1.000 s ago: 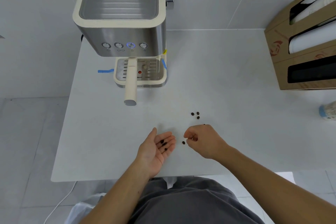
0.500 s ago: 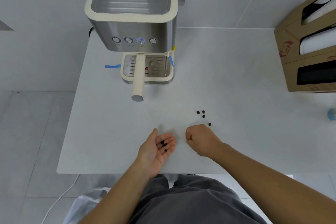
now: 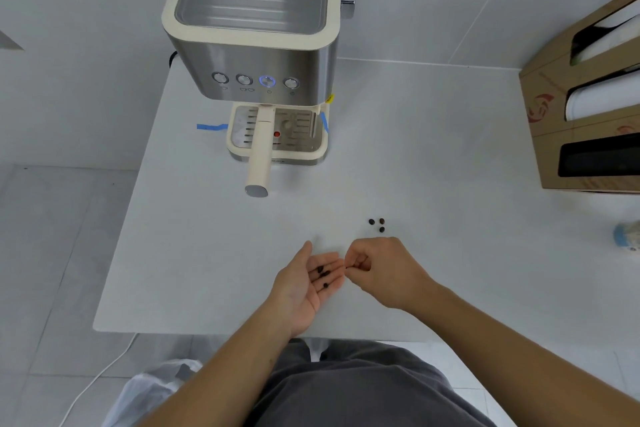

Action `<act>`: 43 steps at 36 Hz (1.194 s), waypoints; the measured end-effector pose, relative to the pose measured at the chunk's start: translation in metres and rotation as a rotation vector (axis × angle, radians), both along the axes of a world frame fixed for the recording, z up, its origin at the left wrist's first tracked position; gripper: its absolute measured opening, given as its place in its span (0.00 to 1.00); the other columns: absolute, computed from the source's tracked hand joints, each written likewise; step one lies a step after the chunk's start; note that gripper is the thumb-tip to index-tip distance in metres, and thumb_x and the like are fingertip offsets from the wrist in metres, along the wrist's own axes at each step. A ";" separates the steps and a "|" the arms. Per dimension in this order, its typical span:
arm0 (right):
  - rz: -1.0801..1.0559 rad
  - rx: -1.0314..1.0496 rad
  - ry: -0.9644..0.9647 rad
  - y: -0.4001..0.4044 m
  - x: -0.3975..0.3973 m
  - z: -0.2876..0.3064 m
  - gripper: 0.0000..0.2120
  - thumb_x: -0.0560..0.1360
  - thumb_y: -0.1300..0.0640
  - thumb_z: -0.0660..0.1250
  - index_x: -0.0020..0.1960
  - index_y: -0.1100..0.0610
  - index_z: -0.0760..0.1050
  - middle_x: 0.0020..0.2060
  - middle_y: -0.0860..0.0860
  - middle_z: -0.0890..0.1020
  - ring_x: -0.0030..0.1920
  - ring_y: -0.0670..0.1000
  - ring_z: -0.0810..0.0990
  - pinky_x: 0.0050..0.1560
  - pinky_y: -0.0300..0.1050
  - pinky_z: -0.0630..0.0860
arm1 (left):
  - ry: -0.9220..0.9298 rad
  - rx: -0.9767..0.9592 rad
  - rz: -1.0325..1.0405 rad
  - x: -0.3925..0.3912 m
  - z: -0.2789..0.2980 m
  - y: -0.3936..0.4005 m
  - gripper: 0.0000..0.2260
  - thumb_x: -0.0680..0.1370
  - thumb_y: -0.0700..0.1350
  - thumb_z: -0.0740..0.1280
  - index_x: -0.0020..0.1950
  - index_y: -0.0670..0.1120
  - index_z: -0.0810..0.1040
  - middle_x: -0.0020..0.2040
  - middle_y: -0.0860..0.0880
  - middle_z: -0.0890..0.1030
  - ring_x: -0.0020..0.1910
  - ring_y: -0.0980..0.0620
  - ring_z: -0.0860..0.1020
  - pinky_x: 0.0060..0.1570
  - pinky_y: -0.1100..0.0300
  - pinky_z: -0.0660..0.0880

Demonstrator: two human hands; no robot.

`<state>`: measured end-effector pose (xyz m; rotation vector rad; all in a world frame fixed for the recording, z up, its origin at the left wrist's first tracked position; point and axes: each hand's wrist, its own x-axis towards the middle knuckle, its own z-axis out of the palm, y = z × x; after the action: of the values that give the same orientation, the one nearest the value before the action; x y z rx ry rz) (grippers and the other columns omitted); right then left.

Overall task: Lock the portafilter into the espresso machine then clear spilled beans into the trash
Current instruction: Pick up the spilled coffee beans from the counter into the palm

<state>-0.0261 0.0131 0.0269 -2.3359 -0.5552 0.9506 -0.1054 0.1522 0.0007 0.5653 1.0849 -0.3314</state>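
The steel and cream espresso machine stands at the back of the white table. The portafilter sits in it, its cream handle pointing toward me. My left hand lies palm up near the front edge, cupping three dark coffee beans. Right beside its fingertips, my right hand pinches a bean between thumb and fingers. Three more loose beans lie on the table just beyond my right hand.
A cardboard dispenser box stands at the right edge, with a small bottle in front of it. A trash bag sits on the floor at the lower left, below the table. Blue tape marks the table left of the machine.
My right hand picked a bean off the table in front of my left fingertips and moved it left to the cupped left palm. The camera view shifted slightly.
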 end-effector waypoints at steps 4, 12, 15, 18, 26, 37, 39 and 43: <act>0.025 0.014 -0.019 0.000 -0.001 -0.001 0.04 0.75 0.57 0.68 0.48 0.54 0.80 0.35 0.42 0.77 0.33 0.40 0.76 0.36 0.32 0.69 | -0.043 0.007 -0.069 0.007 0.003 -0.006 0.25 0.83 0.53 0.55 0.57 0.34 0.81 0.53 0.38 0.84 0.53 0.44 0.83 0.56 0.53 0.78; 0.071 0.028 0.002 -0.004 0.002 -0.002 0.07 0.75 0.56 0.67 0.51 0.53 0.81 0.45 0.46 0.85 0.41 0.42 0.81 0.46 0.39 0.80 | -0.076 0.035 -0.081 0.013 0.004 -0.015 0.25 0.84 0.52 0.55 0.54 0.34 0.83 0.50 0.37 0.85 0.51 0.44 0.84 0.55 0.53 0.78; 0.086 0.027 -0.010 -0.010 0.004 -0.003 0.08 0.75 0.56 0.67 0.52 0.52 0.81 0.47 0.47 0.85 0.43 0.44 0.82 0.48 0.40 0.80 | -0.064 0.028 -0.063 0.014 0.003 -0.018 0.25 0.84 0.53 0.55 0.54 0.34 0.83 0.51 0.38 0.85 0.52 0.44 0.84 0.57 0.52 0.77; 0.084 0.024 -0.061 -0.017 0.011 0.000 0.07 0.75 0.55 0.68 0.52 0.53 0.81 0.44 0.45 0.83 0.42 0.44 0.80 0.47 0.39 0.79 | -0.042 0.006 -0.033 0.014 0.000 -0.021 0.25 0.83 0.53 0.55 0.57 0.34 0.81 0.54 0.38 0.84 0.54 0.44 0.83 0.55 0.54 0.78; 0.117 -0.067 -0.113 -0.047 0.046 -0.013 0.11 0.75 0.57 0.68 0.58 0.52 0.79 0.51 0.47 0.80 0.42 0.45 0.77 0.50 0.39 0.76 | 0.037 0.018 0.077 0.009 -0.007 -0.026 0.23 0.82 0.53 0.60 0.55 0.33 0.81 0.50 0.38 0.84 0.50 0.43 0.82 0.49 0.52 0.79; 0.505 -0.201 -0.185 -0.052 0.100 -0.030 0.28 0.73 0.59 0.69 0.71 0.51 0.68 0.66 0.45 0.71 0.65 0.48 0.71 0.63 0.42 0.70 | 0.038 0.023 0.202 -0.001 -0.009 -0.029 0.23 0.82 0.52 0.60 0.53 0.32 0.80 0.47 0.38 0.84 0.50 0.42 0.82 0.52 0.51 0.78; 0.551 -0.203 -0.175 -0.048 0.104 -0.030 0.30 0.71 0.61 0.69 0.72 0.51 0.67 0.66 0.46 0.70 0.65 0.49 0.71 0.62 0.44 0.71 | 0.035 0.023 0.214 -0.002 -0.008 -0.030 0.23 0.82 0.52 0.60 0.53 0.33 0.81 0.46 0.38 0.85 0.50 0.42 0.82 0.52 0.51 0.78; 0.661 -0.216 -0.219 -0.043 0.106 -0.035 0.32 0.71 0.58 0.71 0.72 0.51 0.65 0.66 0.45 0.69 0.65 0.49 0.69 0.62 0.45 0.71 | 0.034 0.017 0.246 -0.005 -0.007 -0.033 0.23 0.82 0.53 0.60 0.54 0.32 0.80 0.49 0.37 0.84 0.51 0.42 0.82 0.53 0.50 0.79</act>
<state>0.0800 -0.0301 -0.0078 -2.5055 -1.4380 1.0753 -0.1101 0.1192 -0.0061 0.4368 1.1773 -0.1175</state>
